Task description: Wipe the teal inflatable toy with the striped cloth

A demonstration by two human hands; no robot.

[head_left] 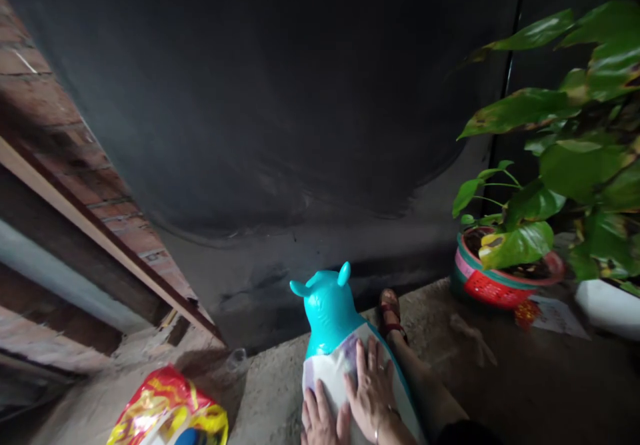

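Dark panel [300, 125] blocks the way ahead of the hands, close past the toy's head. Left of the hands: red-and-yellow plastic bag [170, 401] on the floor, small clear item [237, 360] beyond it, brick wall [125, 221] farther off. Right of the hands: person's leg with sandalled foot [390, 308] right beside the toy, then planter [500, 288] with leafy plant [530, 241], sheet of paper [557, 316], white container [610, 306].

Count: two hands, one turquoise toy animal [327, 311] with two ears in sight, one cloth [340, 358], one bag, one foot visible.

Toy sits directly under and ahead of the hands; glossy, smooth, rounded, looks inflatable. Cloth is white with purplish patches, thin, draped over its back. Left hand [323, 423] and right hand [371, 391] both lie palm down on the cloth, side by side, fingers extended and somewhat spread, pinching nothing. Right one wears a ring and wrist band. Planter's red, green and pink; floor's rough, concrete-like.
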